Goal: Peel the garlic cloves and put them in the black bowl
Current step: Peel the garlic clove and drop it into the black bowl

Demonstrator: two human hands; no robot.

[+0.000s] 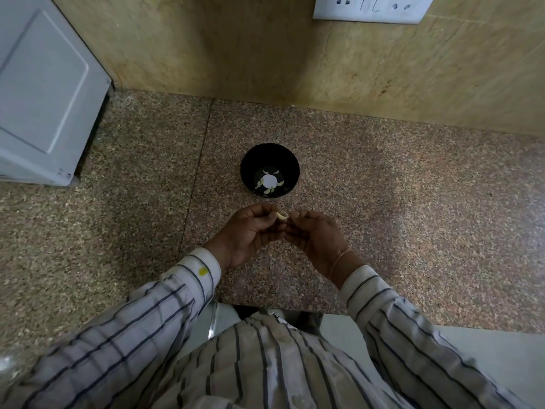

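Several peeled cloves (267, 190) in the black bowl (269, 156) already. Pinching one more garlic clove (281, 216) between left hand (250, 234) and right hand (317, 236), just short of the bowl, over the bench (413, 202). Looks bare of skin; probably only needs dropping in. No unpeeled stock visible.

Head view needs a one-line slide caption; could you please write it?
Left hand and right hand pinch a garlic clove over the granite counter, near the black bowl of peeled cloves.
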